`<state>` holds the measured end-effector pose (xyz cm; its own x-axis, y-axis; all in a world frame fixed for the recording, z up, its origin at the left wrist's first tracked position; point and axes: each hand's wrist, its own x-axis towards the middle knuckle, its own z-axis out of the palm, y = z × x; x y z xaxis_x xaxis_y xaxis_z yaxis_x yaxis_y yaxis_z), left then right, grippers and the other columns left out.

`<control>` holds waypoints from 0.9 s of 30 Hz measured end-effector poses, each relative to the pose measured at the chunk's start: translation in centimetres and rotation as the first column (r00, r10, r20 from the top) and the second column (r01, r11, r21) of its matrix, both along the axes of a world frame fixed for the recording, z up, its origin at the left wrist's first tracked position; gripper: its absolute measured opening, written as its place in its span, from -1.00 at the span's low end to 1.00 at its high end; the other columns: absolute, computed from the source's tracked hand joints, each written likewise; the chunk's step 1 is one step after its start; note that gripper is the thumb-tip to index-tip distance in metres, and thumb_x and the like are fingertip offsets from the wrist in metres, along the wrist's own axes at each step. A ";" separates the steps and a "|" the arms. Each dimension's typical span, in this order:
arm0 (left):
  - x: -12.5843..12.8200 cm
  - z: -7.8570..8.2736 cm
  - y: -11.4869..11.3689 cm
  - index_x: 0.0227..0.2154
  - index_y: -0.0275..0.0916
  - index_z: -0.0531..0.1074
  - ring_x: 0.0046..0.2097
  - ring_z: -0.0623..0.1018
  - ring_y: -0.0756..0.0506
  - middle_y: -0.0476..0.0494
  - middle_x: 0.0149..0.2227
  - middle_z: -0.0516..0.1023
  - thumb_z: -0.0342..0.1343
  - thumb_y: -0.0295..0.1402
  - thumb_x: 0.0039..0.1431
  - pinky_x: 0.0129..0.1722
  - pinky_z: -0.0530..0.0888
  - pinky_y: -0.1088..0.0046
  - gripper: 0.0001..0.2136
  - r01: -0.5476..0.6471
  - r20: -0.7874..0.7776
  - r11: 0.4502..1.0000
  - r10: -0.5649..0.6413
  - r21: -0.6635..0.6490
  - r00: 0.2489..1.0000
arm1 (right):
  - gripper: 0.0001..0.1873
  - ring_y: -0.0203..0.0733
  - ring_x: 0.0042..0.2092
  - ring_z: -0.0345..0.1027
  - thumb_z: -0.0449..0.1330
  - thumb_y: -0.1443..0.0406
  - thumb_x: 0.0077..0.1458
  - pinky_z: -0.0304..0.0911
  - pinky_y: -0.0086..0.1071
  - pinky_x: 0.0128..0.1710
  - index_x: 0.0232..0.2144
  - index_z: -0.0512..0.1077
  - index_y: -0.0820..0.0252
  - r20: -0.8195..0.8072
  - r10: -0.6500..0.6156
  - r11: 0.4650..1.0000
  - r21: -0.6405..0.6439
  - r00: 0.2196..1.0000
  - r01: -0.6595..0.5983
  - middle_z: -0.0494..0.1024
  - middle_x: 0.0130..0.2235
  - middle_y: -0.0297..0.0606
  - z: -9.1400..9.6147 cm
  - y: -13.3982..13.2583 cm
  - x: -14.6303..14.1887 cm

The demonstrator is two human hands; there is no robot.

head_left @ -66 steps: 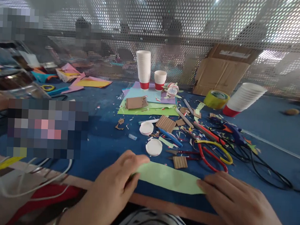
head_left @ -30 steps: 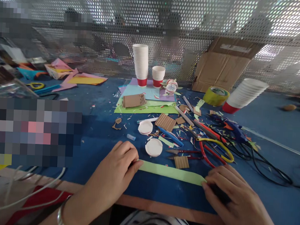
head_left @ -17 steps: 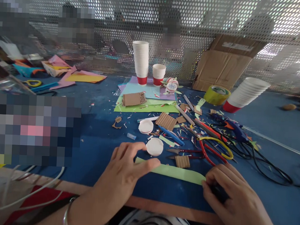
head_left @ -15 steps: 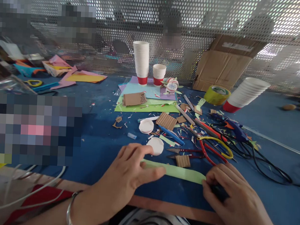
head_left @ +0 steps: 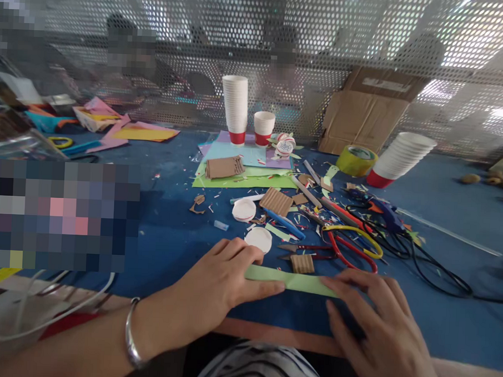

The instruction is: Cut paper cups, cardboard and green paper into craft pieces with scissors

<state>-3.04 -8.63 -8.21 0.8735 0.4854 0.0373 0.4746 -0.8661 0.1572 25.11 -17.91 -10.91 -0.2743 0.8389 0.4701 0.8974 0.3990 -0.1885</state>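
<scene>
A pale green paper strip (head_left: 299, 282) lies across the blue table near its front edge. My left hand (head_left: 226, 273) covers the strip's left end, fingers bent behind it and thumb stretched along its front edge, holding it down. At the right end, my right hand (head_left: 375, 310) rests its fingertips on the strip, with its thumb apart and fingers spread. Just behind the strip are a small corrugated cardboard square (head_left: 302, 263) and scissors (head_left: 352, 251) with red and yellow handles. A white paper disc (head_left: 258, 240) lies beyond my left fingers, with another disc (head_left: 244, 210) farther back.
Cardboard pieces, a blue pen (head_left: 284, 223) and paper scraps litter the middle. Stacked paper cups (head_left: 235, 110) stand at the back. Right are more stacked cups (head_left: 403, 159), yellow tape (head_left: 356, 161), a glue gun (head_left: 390, 215) and its black cord (head_left: 443, 277). A perforated metal screen (head_left: 186, 58) rises behind.
My right hand has gone from pinching the strip's right end to laying spread fingers on it, shifting slightly left. The strip now lies flatter. My left hand stays at its left end.
</scene>
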 end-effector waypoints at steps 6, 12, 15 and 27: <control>0.3 0.7 0.2 0.30 0.32 0.13 -0.01 0.28 -0.18 -0.14 0.05 0.28 -0.02 -0.40 0.41 -0.01 0.28 0.23 -0.48 0.040 -0.030 0.998 -0.039 0.043 0.999 | -0.64 0.01 0.02 0.28 0.17 0.30 0.28 0.15 -0.15 -0.02 0.10 0.49 0.04 0.044 0.056 0.998 0.023 0.997 -0.058 0.48 0.08 -0.16 0.0 -0.3 -2.3; 0.4 0.9 0.2 0.36 0.34 -0.05 0.01 0.29 -0.19 -0.14 0.04 0.28 -0.01 -0.46 0.38 0.01 0.27 0.23 -0.35 0.052 -0.062 0.998 -0.049 0.045 0.997 | -0.69 -0.04 -0.01 0.32 0.12 0.25 0.33 0.14 -0.19 -0.04 0.04 0.56 0.02 0.048 0.038 0.996 0.079 0.998 -0.041 0.58 0.00 -0.19 0.0 0.0 -3.0; 0.5 0.9 0.2 0.34 0.38 -0.03 -0.01 0.31 -0.17 -0.12 0.04 0.30 0.00 -0.50 0.36 0.02 0.27 0.27 -0.33 0.042 -0.059 0.998 -0.039 0.047 0.997 | -0.67 -0.05 -0.01 0.33 0.17 0.24 0.29 0.12 -0.18 -0.01 0.07 0.53 -0.02 0.089 0.039 0.997 0.057 0.995 -0.044 0.59 0.01 -0.23 -0.1 -0.1 -2.9; 1.0 2.0 0.0 0.25 0.32 0.23 0.04 0.33 -0.20 -0.16 0.06 0.31 0.01 -0.45 0.38 0.05 0.35 0.14 -0.48 0.016 -0.129 1.000 -0.015 0.004 0.991 | -0.61 0.00 -0.06 0.42 0.20 0.18 0.24 0.17 -0.12 -0.03 0.11 0.50 0.02 0.224 0.013 1.000 0.023 0.974 -0.019 0.61 -0.10 -0.19 -0.7 -2.1 1.1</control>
<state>-2.03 -8.64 -6.21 0.8785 0.4720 -0.0741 0.4773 -0.8741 0.0909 26.25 -20.05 -11.64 -0.3883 0.8224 0.4157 0.9091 0.4158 0.0266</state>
